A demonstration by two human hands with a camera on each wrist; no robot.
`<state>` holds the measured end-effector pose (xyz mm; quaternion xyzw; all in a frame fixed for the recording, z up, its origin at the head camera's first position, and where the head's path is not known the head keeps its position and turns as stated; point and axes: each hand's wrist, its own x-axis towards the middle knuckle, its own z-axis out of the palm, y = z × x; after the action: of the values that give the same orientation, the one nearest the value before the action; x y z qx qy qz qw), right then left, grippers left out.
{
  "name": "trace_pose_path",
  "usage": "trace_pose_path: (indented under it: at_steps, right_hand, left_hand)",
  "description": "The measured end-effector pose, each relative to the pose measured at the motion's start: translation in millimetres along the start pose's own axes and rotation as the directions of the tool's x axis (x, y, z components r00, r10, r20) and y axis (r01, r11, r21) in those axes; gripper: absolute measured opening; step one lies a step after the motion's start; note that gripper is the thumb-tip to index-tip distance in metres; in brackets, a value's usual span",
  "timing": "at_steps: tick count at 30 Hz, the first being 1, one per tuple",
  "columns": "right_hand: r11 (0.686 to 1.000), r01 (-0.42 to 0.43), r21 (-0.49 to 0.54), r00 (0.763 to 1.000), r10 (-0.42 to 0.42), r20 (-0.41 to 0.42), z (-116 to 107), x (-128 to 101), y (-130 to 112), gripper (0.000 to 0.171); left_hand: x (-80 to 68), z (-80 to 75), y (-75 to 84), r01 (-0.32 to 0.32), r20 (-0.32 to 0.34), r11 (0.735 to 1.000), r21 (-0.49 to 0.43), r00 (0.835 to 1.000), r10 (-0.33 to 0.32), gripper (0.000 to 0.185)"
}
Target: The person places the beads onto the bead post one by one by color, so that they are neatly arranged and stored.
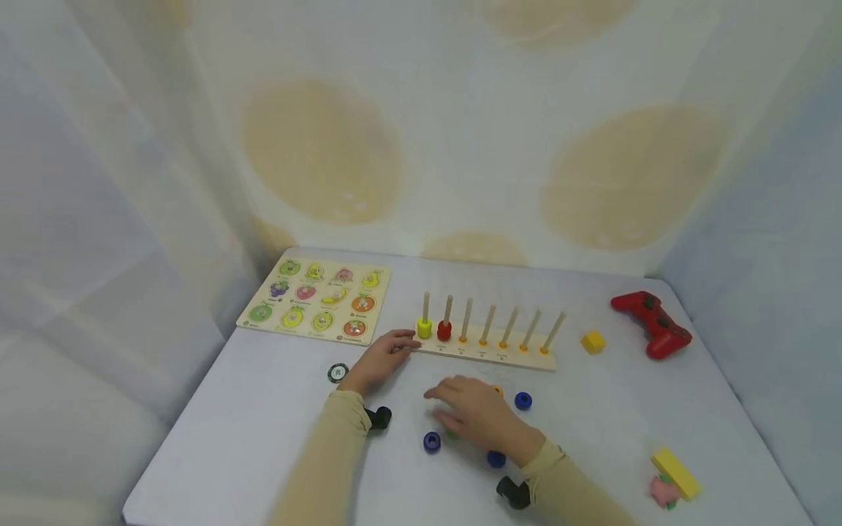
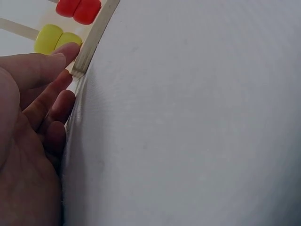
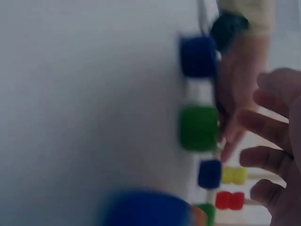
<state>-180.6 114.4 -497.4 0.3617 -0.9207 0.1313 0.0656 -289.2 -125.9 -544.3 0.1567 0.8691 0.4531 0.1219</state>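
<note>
Beads are lying just under my right hand (image 1: 483, 420), whose spread fingers are hovering, seemingly gripping nothing; the green bead (image 3: 199, 128) looks light, hard and smooth, best pinched across its sides. My left hand (image 1: 381, 359) is bracing the peg rack (image 1: 487, 351), fingers relaxed

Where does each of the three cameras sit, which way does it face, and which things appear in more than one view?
Head: above the table, facing forward and down at the peg board; both forearms and hands show.
Left wrist: low beside the left hand, whose fingertips touch the peg board's end by the yellow beads.
Right wrist: blurred, past the right hand toward loose blue and green beads.
Shared: yellow and red beads appear in all three.
</note>
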Motion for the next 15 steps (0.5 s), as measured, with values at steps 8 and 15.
trace_pose_path:
  at_steps: [8,15]
  right_hand:
    - [0.983,0.178,-0.048,0.984,-0.177,0.015,27,-31,-20,0.033]
    - [0.996,0.086,0.010,0.996,-0.086,0.003,24,-24,-21,0.028]
  left_hand:
    - [-2.5,0.6,3.3,0.001,-0.011,1.000,-0.003,1.000,-0.001,0.024]
    - [-3.2,0.2,4.3,0.012,-0.013,1.000,0.000,1.000,-0.012,0.025]
